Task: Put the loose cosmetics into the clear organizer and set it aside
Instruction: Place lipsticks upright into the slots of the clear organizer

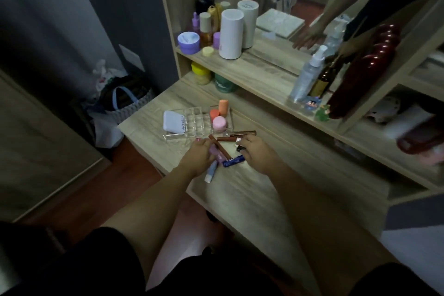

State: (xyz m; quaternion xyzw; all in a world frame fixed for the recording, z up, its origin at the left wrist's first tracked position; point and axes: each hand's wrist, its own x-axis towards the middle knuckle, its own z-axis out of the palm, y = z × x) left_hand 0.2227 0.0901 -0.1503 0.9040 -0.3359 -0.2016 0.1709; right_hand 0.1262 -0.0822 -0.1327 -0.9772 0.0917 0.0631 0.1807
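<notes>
Left grip: left hand [200, 155] pinches a brown lip tube [219, 149], gathering.
Right grip: right hand [255, 151] curls on a dark tube, hold unclear.
Organizer: clear organizer [195, 125] at 12 o'clock on the counter [252, 190], slots free.

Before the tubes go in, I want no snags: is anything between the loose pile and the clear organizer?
Nothing visible stands between the loose tubes and the clear organizer; bare tabletop separates them. Its right section already holds a pink jar and orange pieces; the small middle cells look empty.
</notes>
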